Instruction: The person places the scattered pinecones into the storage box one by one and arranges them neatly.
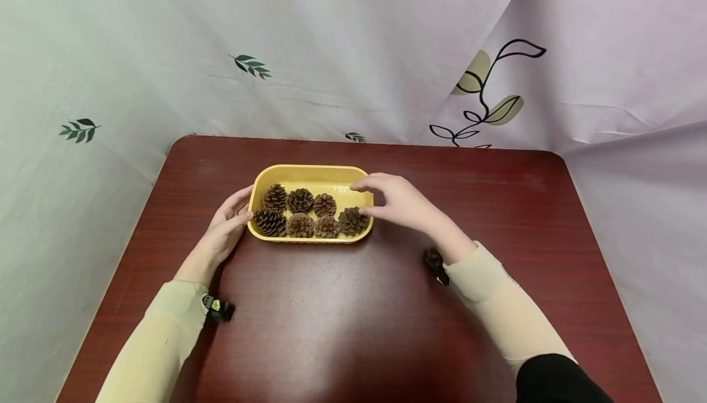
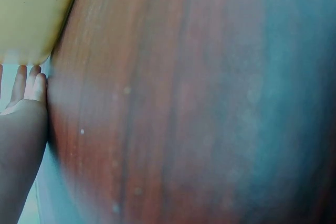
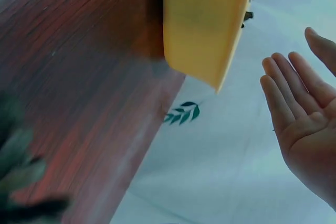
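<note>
A yellow plastic tray stands on the table with several brown pine cones lying in two rough rows inside. My left hand rests against the tray's left end, its thumb at the rim; in the left wrist view the fingers reach straight to the yellow wall. Over the tray's right end hovers my right hand, thumb and fingers apart, close above the front-right pine cone. Nothing shows in its palm in the right wrist view. One more pine cone sits on the table under the right wrist, partly hidden.
The dark red wooden table has rounded far corners. White cloth with leaf prints hangs behind it and along both sides. A small black device is strapped at the left wrist. A blurred dark shape fills the right wrist view's lower left.
</note>
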The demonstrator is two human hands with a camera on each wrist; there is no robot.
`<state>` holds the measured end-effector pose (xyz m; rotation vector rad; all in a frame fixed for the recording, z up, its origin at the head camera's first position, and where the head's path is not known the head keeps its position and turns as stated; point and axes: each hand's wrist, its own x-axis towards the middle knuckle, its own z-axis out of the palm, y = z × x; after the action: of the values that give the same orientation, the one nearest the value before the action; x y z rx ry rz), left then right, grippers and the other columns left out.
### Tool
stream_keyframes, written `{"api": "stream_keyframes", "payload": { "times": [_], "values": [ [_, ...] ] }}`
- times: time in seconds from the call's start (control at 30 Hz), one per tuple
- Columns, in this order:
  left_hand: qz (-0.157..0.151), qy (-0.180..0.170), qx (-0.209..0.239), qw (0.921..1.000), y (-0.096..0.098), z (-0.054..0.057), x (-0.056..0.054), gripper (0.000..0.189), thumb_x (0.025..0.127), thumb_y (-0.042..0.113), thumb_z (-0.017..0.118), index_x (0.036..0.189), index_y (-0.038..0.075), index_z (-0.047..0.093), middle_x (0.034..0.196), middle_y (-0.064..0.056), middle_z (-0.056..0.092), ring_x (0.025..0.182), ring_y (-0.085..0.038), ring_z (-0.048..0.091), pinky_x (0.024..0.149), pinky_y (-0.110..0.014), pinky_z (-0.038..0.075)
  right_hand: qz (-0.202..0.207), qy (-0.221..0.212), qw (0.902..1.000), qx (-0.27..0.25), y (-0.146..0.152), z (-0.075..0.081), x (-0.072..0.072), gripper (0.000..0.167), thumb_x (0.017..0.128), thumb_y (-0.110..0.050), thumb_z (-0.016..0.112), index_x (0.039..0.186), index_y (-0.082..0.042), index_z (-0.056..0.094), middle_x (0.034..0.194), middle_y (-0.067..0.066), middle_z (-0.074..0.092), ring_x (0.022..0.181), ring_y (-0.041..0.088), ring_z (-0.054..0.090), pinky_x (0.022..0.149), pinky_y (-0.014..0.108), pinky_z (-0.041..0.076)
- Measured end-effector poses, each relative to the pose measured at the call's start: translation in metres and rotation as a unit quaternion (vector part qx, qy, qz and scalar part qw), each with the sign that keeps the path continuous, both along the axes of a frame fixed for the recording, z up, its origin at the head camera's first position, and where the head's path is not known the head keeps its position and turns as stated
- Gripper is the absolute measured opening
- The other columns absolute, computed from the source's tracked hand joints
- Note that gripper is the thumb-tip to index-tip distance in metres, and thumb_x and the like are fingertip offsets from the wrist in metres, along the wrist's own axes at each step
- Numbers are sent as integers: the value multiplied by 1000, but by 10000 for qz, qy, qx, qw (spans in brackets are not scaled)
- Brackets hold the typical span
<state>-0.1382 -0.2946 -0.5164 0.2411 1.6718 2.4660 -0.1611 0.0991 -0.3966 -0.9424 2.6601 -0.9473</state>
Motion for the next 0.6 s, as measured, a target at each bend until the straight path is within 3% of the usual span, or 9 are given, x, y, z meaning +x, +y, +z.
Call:
{"api": "stream_keyframes", "payload": {
  "times": [0.27, 0.6],
  "values": [
    [16, 5, -9, 10000, 0, -1, 0, 48, 104, -7, 55, 146, 15, 58, 143, 8, 66, 131, -4, 61, 108, -16, 47, -202, 65, 9997, -128, 28, -3, 15, 44, 93, -14, 81, 134, -2, 71, 133, 13, 73, 132, 32, 65, 116, 49, 48],
    [0, 16, 3, 10000, -1, -2, -1, 49, 104, -9, 54, 145, 16, 60, 142, 9, 67, 130, -4, 61, 106, -16, 48, -734, -275, 9967, -214, 68, -15, 34, 42, 92, -13, 83, 132, -10, 73, 133, 9, 74, 132, 30, 65, 115, 50, 49]
  ]
}}
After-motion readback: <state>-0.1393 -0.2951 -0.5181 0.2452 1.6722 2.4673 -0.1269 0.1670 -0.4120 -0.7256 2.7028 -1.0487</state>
